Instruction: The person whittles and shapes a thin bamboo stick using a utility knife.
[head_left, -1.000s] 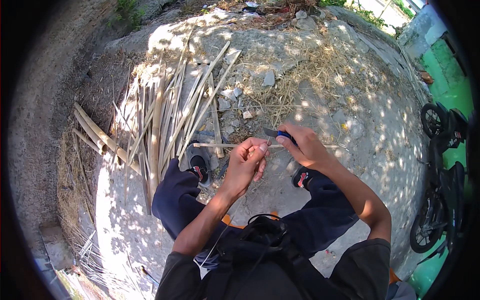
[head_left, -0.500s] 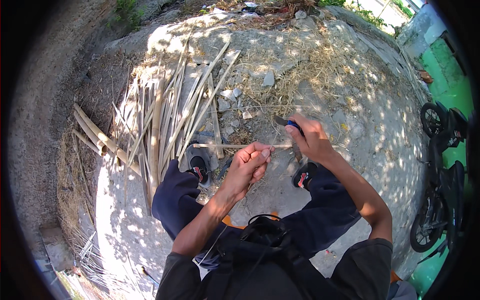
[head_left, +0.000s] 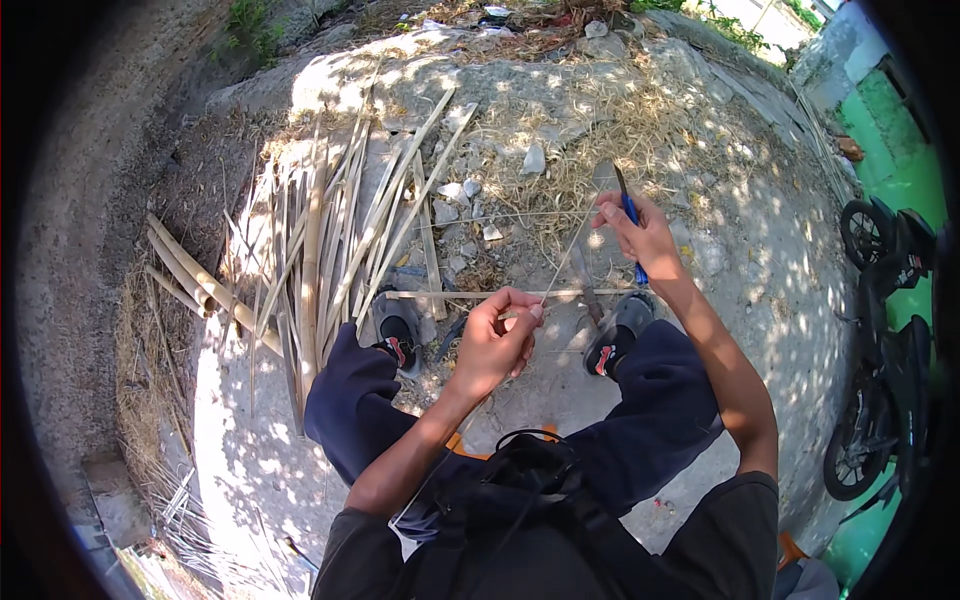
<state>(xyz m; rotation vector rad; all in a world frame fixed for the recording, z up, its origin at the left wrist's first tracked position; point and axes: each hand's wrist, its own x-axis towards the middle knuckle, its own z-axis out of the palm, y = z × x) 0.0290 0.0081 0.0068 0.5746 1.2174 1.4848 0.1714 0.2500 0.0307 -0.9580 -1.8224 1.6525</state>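
Note:
My left hand is closed, thumb and forefinger pinching a thin bamboo strip in front of my lap. The strip slants up and to the right toward my right hand, where the fingertips meet or nearly meet its far end. That hand also grips a knife with a blue handle, its dark blade pointing away from me. Below, a flat bamboo slat runs crosswise between my shoes. Beside the right shoe a long, dark, blade-like tool lies on the ground.
A heap of split bamboo slats lies on the left, with thicker bamboo poles beyond it. Stones and dry shavings litter the ground ahead. A black motorcycle stands at the right by a green wall.
My right hand has moved up and to the right, away from my left hand. The knife now points away from me instead of leftward, and the strip shows stretched between the hands.

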